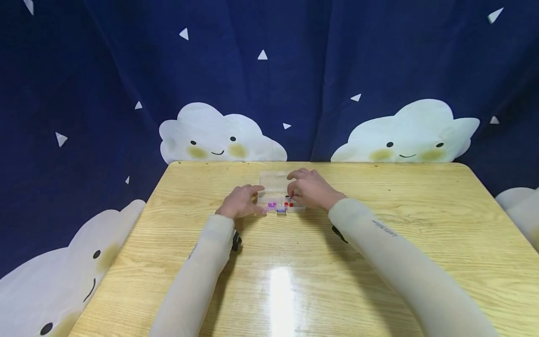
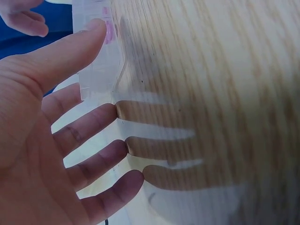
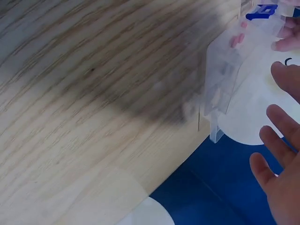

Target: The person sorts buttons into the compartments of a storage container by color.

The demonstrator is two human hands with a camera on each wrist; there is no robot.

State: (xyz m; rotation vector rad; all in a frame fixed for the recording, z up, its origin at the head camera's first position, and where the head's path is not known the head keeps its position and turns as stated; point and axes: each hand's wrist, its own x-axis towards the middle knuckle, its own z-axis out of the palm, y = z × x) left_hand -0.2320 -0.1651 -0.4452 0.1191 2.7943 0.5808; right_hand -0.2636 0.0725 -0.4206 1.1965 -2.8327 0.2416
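Observation:
A clear plastic compartment box point(image 1: 297, 209) lies with its lid point(image 1: 273, 179) raised at the back of the table. Small purple pieces point(image 1: 272, 205) and red pieces point(image 1: 288, 204) sit in its front compartments. My left hand point(image 1: 241, 201) is at the box's left end, thumb toward the front and fingers toward the back, all spread and straight in the left wrist view. Over the box's right part hovers my right hand point(image 1: 313, 189), its fingers bent downward. A speck of red shows by its fingertips; whether they pinch it is unclear. The right wrist view shows its fingers point(image 3: 281, 123) apart.
The box stands on a light wooden table point(image 1: 269, 252) close to its back edge. A blue-and-white tab point(image 1: 281, 211) is at the box's front. Behind the table hangs a dark blue curtain point(image 1: 294, 84) with white clouds. Dark wrist straps point(image 1: 236, 241) show at both sleeves.

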